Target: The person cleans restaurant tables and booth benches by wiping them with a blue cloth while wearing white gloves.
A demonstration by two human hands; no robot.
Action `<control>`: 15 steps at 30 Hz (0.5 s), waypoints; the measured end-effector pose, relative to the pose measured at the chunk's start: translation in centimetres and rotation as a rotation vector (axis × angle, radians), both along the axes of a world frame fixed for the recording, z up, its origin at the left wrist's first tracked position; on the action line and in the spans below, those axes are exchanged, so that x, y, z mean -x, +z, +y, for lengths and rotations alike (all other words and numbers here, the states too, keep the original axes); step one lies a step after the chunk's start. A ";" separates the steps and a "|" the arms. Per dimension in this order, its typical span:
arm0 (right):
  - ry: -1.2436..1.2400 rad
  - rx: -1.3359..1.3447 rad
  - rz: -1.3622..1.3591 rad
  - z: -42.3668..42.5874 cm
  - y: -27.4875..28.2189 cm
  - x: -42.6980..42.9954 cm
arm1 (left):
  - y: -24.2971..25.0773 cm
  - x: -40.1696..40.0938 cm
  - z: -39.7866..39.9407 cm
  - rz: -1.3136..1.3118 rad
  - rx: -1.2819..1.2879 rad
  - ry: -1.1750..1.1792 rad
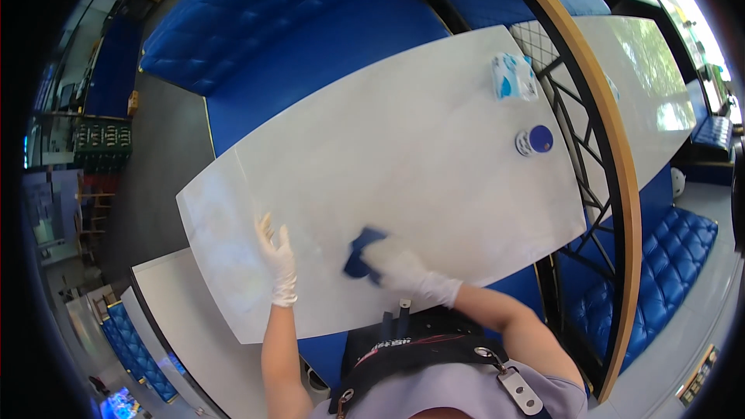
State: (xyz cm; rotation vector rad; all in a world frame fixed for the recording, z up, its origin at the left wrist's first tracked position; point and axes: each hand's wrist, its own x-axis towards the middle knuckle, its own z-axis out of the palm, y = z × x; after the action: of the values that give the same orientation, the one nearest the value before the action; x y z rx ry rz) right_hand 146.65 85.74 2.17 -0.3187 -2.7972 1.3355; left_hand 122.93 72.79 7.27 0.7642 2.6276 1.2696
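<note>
On the white tabletop (pixel 407 128) my right hand (pixel 401 265), in a white glove and blurred by motion, presses a dark blue cloth (pixel 364 253). Part of the cloth is hidden beneath the palm and fingers. My left hand (pixel 276 253), also gloved in white, is over the table's left part with fingers apart and nothing in it. Whether it touches the surface I cannot tell. A white-and-blue soft pack (pixel 513 77), perhaps of tissues, lies at the table's far right. Nearer to me stands a round tub (pixel 534 140) with a purple-blue lid.
A divider with a wooden rail (pixel 617 145) and black metal lattice borders the table's right end; another white table (pixel 640 81) lies beyond. A tufted blue bench (pixel 279 29) runs along the far side. Green bottle crates (pixel 103 137) stand on the floor at left.
</note>
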 end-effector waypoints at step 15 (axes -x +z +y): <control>-0.012 -0.323 0.067 -0.2 -0.4 18.5 | -1.8 7.6 -15.3 -0.165 0.021 0.316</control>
State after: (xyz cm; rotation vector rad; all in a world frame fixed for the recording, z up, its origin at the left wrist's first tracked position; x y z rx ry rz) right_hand 128.18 85.51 1.79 -0.2720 -2.8825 0.8524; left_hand 115.30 57.52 5.50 0.2311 2.6922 1.3091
